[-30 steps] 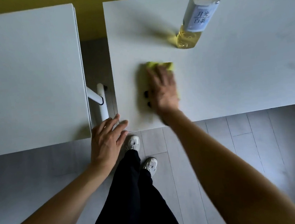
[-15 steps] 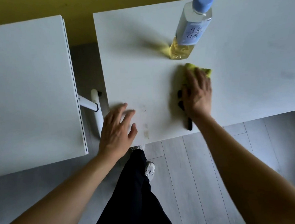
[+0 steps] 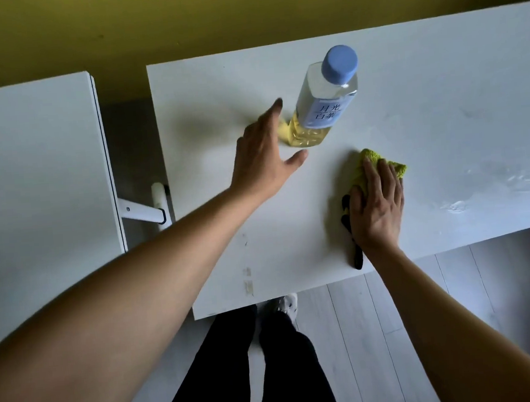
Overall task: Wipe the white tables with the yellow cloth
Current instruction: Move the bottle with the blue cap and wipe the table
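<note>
A: Head cam — where's the cloth?

B: Yellow cloth (image 3: pixel 381 168) lies on the right desk (image 3: pixel 439 92), near the front edge, just right of the bottle (image 3: pixel 322 104). Right hand (image 3: pixel 376 203) lies flat on top of it, fingers straight and close together, pressing it down; only the far end of the cloth pokes out past the fingertips.

A: Left hand?

B: Left hand (image 3: pixel 263 156) is over the same desk, fingers straight, thumb spread out, holding nothing. It's just left of the bottle's base; can't tell if it touches.

A: Bottle details?

B: Clear, blue cap, blue label, yellow liquid at the bottom, standing upright.

A: Anything else?

B: Something black (image 3: pixel 350 232) sticks out from under the right palm, w/ one end near the desk edge. Wet streaks (image 3: pixel 478 184) show on the desk right of the cloth. Second white desk (image 3: pixel 34 187) sits to the left, gap between them. Yellow wall (image 3: pixel 242 12) behind.
</note>
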